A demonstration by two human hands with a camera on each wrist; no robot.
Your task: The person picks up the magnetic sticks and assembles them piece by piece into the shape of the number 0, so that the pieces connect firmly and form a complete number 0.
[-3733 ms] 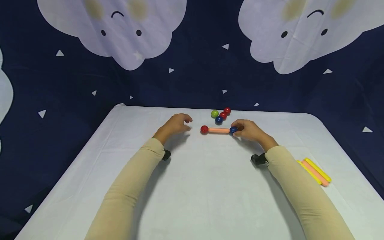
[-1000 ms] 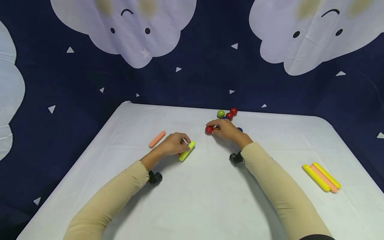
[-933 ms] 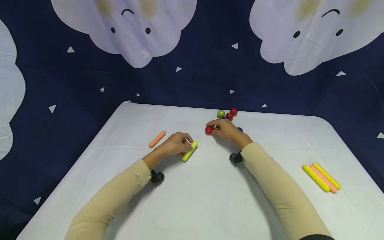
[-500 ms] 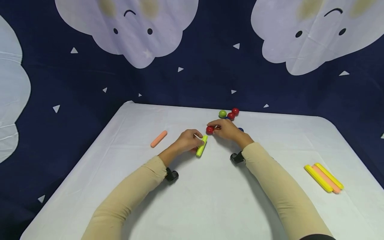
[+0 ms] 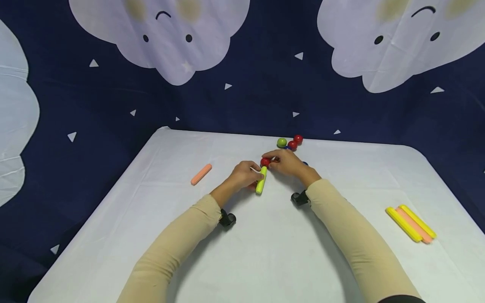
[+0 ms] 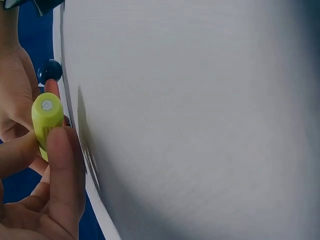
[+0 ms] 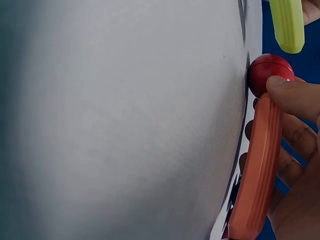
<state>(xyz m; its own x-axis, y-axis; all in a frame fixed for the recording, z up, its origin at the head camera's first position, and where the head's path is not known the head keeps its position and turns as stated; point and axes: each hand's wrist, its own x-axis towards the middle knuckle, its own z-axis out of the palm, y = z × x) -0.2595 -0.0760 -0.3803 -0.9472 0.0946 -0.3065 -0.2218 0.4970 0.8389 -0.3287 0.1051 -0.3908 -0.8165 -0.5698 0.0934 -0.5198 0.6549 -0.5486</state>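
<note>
My left hand (image 5: pixel 244 174) pinches a yellow-green magnetic stick (image 5: pixel 261 182) between thumb and fingers; a round silver end shows in the left wrist view. The stick's far end is very close to a red ball (image 5: pixel 265 162), with a narrow gap in the right wrist view. Thumb and fingers of my right hand (image 5: pixel 286 162) hold that red ball where it meets an orange stick (image 7: pixel 257 170). At the orange stick's other end is a blue ball (image 6: pixel 50 71), mostly hidden behind the right hand in the head view.
Behind the right hand lie a green ball (image 5: pixel 282 142), two red balls (image 5: pixel 298 139) and a partly hidden blue ball (image 5: pixel 288 147). A loose orange stick (image 5: pixel 201 174) is at left. Two yellow sticks (image 5: pixel 403 224) flank an orange one on the right of the white table (image 5: pixel 265 252).
Earlier the left hand was empty and the right held the blue ball. Since then the left hand has brought the yellow-green stick rightward to the red ball, while the right hand has stayed there lately.
</note>
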